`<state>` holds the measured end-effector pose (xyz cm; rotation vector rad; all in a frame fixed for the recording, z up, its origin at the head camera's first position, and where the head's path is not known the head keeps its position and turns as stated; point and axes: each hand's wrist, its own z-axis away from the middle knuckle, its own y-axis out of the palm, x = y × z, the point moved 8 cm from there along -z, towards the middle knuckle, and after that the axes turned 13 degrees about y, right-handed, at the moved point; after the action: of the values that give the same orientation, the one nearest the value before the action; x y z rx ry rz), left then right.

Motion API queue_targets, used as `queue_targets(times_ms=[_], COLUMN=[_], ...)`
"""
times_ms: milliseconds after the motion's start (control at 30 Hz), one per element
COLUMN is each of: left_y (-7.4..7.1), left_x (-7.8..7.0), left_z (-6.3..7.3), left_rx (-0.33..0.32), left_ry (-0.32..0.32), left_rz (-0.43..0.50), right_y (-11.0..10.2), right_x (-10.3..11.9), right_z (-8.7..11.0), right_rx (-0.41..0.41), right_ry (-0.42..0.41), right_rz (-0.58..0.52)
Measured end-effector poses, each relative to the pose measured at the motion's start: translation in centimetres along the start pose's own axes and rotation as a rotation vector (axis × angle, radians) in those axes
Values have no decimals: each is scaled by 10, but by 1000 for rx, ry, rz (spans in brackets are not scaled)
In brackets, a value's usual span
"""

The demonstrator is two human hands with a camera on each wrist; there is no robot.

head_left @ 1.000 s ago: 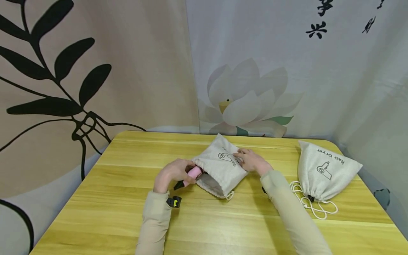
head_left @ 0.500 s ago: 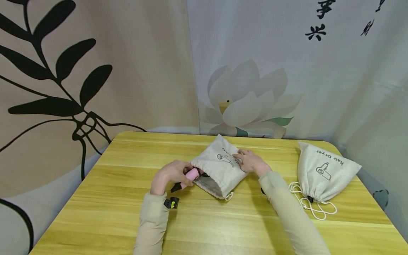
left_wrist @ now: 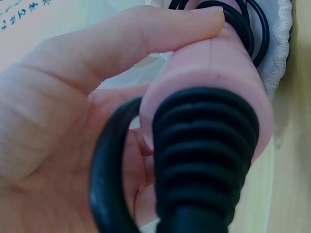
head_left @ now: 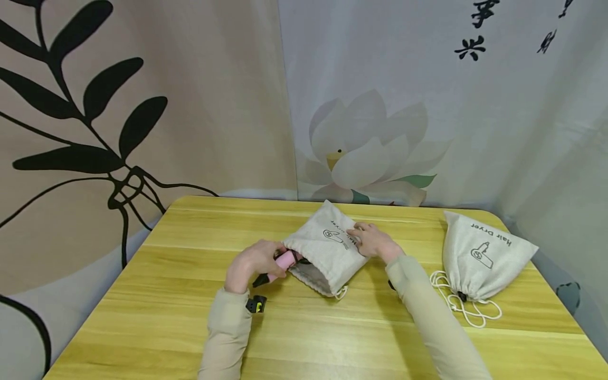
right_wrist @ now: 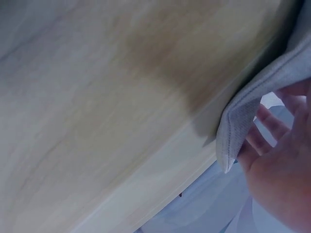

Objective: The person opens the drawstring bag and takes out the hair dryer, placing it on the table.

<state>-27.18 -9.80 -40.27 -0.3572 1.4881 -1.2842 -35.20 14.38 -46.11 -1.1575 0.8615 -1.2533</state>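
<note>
My left hand [head_left: 256, 261] holds the pink handle of a hair dryer [head_left: 285, 260]. In the left wrist view, the thumb lies along the pink handle [left_wrist: 214, 63], and the ribbed black cord sleeve [left_wrist: 206, 150] points toward the camera. Loops of black cord [left_wrist: 260, 29] circle the handle further up. The dryer's far end is hidden inside a light grey drawstring bag [head_left: 332, 245], whose mouth gapes toward me. My right hand [head_left: 375, 241] rests its fingers on the bag's printed right side; in the right wrist view, they touch the cloth near a seamed corner [right_wrist: 233, 126].
A second grey drawstring bag [head_left: 486, 256], printed "Hair Dryer", lies at the right of the wooden table [head_left: 342, 338]. It is full and cinched, with white cords [head_left: 477, 314] trailing on the wood. Printed curtains [head_left: 228, 105] hang behind the table.
Over the second, my left hand and the dryer's handle have shifted slightly left and down in the head view. The right hand stays on the bag.
</note>
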Motion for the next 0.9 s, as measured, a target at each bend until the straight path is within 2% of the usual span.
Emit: queue_targets(times_ms=[300,900], left_y=[1,2], left_x=[-3,0], left_z=[-3,-5], left_rx=[-27,-25], left_ry=[-2,-49], left_rz=[-5,-1], right_y=[0,-2], right_x=[2,2], right_z=[1,1], right_rx=[8,-5], right_ry=[1,3], right_rz=[-13,3])
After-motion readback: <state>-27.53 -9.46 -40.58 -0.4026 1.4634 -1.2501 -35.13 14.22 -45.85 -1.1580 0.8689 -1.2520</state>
